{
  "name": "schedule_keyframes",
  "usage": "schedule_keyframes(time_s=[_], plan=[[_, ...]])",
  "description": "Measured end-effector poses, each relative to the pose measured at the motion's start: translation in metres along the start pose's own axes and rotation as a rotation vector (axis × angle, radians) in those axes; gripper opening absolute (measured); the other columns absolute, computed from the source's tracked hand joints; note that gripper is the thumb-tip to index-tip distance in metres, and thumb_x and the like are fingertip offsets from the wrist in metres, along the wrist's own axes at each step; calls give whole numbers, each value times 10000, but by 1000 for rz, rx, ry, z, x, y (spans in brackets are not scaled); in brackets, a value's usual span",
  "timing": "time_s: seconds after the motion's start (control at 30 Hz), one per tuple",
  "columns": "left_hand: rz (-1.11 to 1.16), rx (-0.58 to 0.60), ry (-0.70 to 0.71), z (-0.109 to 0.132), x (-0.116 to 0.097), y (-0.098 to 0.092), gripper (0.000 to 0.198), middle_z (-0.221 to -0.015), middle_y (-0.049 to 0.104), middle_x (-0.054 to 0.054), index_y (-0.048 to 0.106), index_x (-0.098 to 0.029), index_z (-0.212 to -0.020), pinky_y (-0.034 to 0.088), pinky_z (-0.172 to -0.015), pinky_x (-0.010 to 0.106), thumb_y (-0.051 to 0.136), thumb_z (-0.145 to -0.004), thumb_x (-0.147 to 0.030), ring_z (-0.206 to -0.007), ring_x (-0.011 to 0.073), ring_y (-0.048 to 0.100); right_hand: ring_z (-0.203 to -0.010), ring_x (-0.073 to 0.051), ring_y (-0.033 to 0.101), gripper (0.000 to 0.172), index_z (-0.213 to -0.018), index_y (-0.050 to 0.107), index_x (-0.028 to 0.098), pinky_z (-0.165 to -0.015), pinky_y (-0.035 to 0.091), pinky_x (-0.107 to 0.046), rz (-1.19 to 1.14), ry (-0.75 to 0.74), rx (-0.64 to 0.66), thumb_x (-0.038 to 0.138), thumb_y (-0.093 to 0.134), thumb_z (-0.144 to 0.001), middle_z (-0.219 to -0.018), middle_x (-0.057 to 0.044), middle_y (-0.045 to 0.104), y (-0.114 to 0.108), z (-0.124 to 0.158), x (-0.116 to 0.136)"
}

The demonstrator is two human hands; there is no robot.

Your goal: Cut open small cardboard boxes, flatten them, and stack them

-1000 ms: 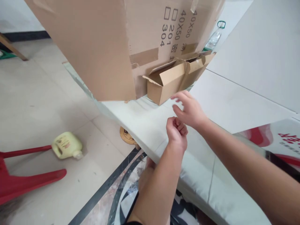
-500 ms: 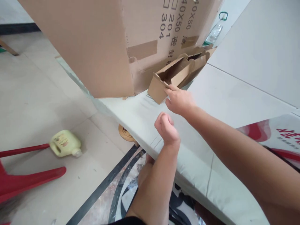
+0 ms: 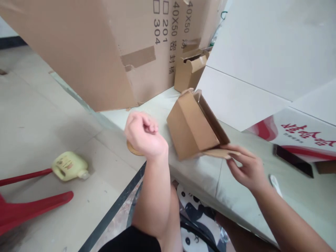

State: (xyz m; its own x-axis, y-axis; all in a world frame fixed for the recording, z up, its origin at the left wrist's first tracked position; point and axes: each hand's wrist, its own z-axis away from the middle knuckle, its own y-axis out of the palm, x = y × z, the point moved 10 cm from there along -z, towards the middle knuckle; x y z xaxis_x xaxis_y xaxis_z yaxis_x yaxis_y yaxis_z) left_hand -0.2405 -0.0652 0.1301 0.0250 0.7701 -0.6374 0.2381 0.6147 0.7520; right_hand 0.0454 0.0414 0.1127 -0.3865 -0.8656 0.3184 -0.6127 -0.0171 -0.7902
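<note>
A small brown cardboard box (image 3: 195, 129) is tilted over the pale cloth-covered surface, its side flaps raised. At its near right end, my right hand (image 3: 246, 168) pinches a flap of this box between thumb and fingers. To the left of the box, my left hand (image 3: 144, 134) is raised with its fingers curled into a loose fist. No object shows in it, and it is apart from the box. Behind, a second small cardboard box (image 3: 187, 71) stands against the large printed carton (image 3: 141, 80), its top partly open.
White panels (image 3: 249, 84) flank the surface on the right. A red-and-white printed box (image 3: 296, 131), a phone (image 3: 294, 161) and a small white object (image 3: 275, 184) lie at right. On the floor are a yellow jug (image 3: 69, 166) and a red plastic chair or stool (image 3: 34, 210).
My right hand has drawn one small box out toward me and to the right, away from the carton. Another small box stays behind. My left fist appears farther left.
</note>
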Motion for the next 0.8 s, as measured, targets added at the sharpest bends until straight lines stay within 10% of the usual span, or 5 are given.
schedule_keyframes(time_s=[0.2, 0.4, 0.8], plan=[[-368, 558, -190, 52, 67, 61, 156, -724, 626, 9, 657, -214, -733, 432, -607, 234, 639, -879, -267, -705, 136, 593, -591, -234, 745, 215, -657, 703, 243, -497, 604, -328, -61, 123, -289, 265, 607, -848, -760, -75, 791, -90, 85, -41], [-633, 1035, -129, 132, 97, 114, 218, -1188, 700, 71, 765, -255, -1010, 495, -1045, 384, 660, -883, -397, -1168, 247, 634, -554, -191, 717, 217, -613, 692, 240, -484, 570, -292, -4, 64, -416, 118, 590, -761, -772, -58, 800, -139, 96, -25], [-729, 861, 8, 163, 113, 120, 311, -815, 545, 44, 409, -210, -548, 480, -977, 382, 659, -733, -186, -1160, 276, 597, -929, -227, 800, 286, -647, 708, 214, -730, 653, -325, -37, 373, -77, 136, 508, -835, -1175, -59, 794, -148, 113, -44]])
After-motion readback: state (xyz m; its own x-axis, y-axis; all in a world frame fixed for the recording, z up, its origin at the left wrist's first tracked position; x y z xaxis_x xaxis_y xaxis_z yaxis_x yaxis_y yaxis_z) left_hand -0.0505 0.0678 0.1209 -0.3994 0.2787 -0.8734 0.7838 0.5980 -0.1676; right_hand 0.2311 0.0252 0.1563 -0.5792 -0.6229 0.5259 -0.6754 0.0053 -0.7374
